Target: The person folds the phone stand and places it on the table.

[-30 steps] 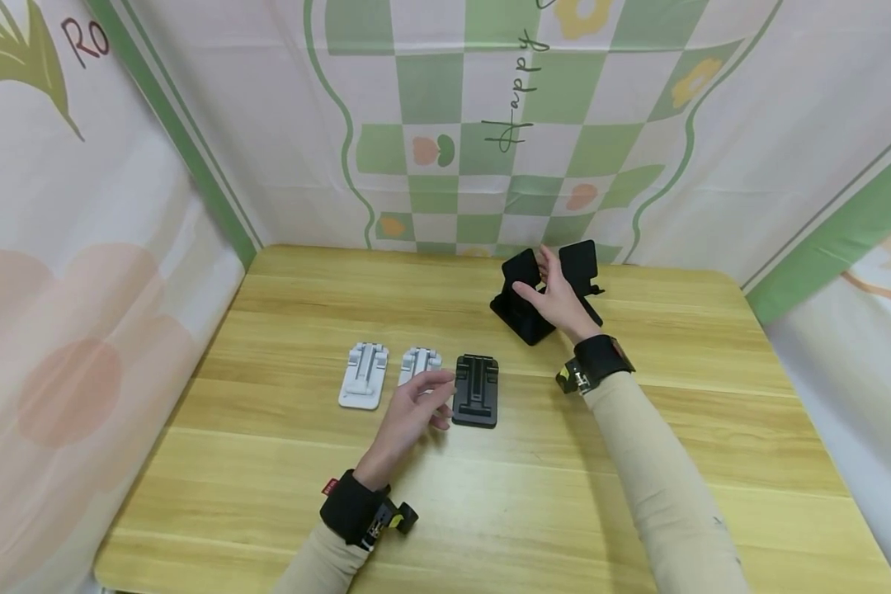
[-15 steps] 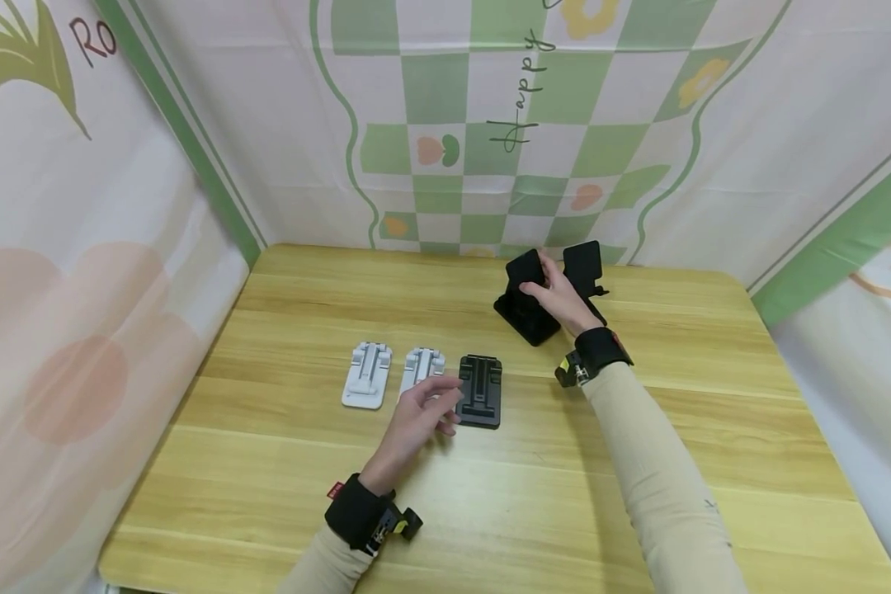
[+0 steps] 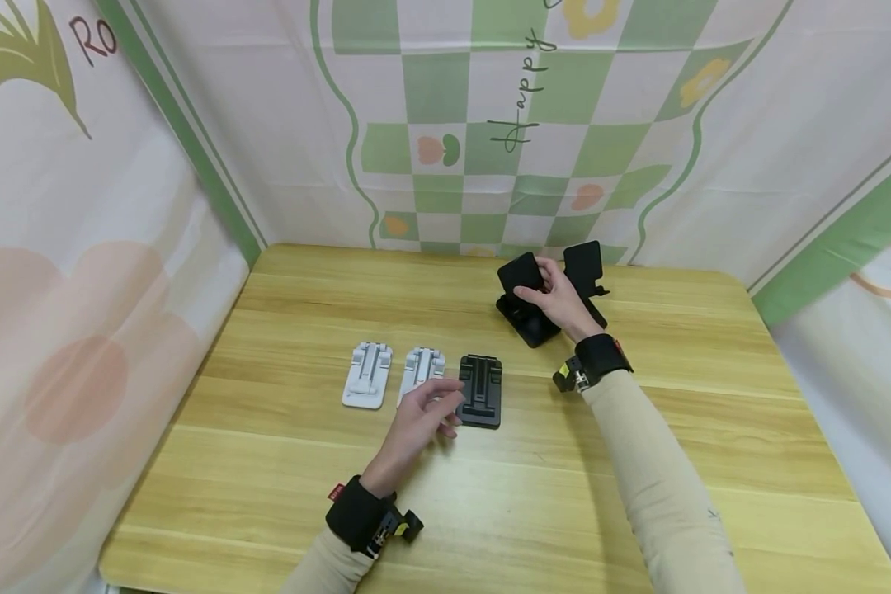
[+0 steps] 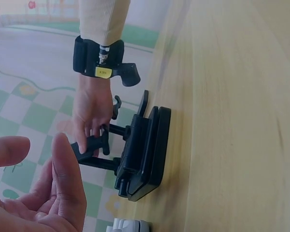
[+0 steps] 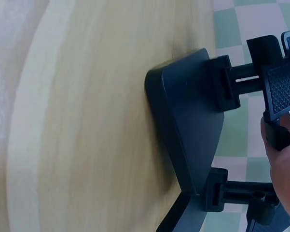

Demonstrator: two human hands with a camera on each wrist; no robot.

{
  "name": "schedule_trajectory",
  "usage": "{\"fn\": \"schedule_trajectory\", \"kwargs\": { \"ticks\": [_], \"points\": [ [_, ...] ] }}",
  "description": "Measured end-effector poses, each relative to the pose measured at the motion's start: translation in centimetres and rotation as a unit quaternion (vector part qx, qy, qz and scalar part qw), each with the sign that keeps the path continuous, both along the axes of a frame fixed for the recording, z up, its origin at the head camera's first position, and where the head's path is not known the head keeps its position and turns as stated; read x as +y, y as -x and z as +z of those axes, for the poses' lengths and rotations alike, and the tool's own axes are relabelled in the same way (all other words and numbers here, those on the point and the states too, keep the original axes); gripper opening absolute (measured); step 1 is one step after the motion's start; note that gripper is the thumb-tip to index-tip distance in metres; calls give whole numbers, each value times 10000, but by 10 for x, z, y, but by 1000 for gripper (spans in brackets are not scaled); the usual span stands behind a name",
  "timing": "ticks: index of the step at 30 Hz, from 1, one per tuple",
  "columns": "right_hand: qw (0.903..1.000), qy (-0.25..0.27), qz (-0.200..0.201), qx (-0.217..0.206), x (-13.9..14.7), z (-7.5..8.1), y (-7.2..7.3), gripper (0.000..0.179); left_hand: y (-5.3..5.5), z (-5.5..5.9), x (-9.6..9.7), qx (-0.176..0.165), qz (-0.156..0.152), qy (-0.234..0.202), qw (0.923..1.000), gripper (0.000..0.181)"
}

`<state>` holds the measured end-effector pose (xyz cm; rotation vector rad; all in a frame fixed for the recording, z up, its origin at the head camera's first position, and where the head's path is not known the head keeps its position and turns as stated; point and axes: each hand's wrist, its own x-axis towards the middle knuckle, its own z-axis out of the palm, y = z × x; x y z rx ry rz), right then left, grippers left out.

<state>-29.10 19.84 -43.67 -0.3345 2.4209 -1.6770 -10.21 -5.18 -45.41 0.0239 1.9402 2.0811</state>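
At the back right of the table, my right hand [image 3: 562,304] grips the upper plate of an unfolded black phone stand [image 3: 518,276] between thumb and fingers. The stand's base rests on the wood; in the right wrist view its textured holder plate [image 5: 283,89] sits on short arms. A second unfolded black stand [image 3: 583,267] is just to the right, partly behind the hand. My left hand [image 3: 418,419] hovers with loosely bent fingers, holding nothing. It partly covers a folded white phone stand [image 3: 421,367] and the edge of a folded black stand [image 3: 482,394].
Another folded white phone stand [image 3: 367,376] lies at the left end of the row. The wooden table [image 3: 289,478] ends at the back against a printed cloth [image 3: 438,82]. Each forearm wears a dark wristband [image 3: 601,355] with a small camera.
My right fingers closed from a spread pose onto the stand's upper plate, which has since tipped lower and slightly left. The left hand stays almost still; the head view shifted slightly.
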Motion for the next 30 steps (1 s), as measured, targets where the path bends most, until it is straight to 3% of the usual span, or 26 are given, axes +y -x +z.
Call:
{"fn": "schedule_trajectory", "kwargs": {
  "ticks": [5,11,15,25,30],
  "points": [
    [9996,-84,-108,247,0,-3,-3,66,0,-1,0,-28,-17,18,10000,43],
    [9986,-74,-315,421,5,-11,-5,67,6,-23,1,-40,-43,-36,10000,46],
    [9974,136,-439,556,1,2,-23,60,7,-29,1,71,-37,-19,10000,50],
    [9839,1095,-1004,990,6,-6,-45,54,9,-31,5,172,-70,-11,9998,51],
    [9773,1329,-1117,1211,-2,12,-70,48,10,-29,7,220,-81,-103,9997,53]
  ]
}}
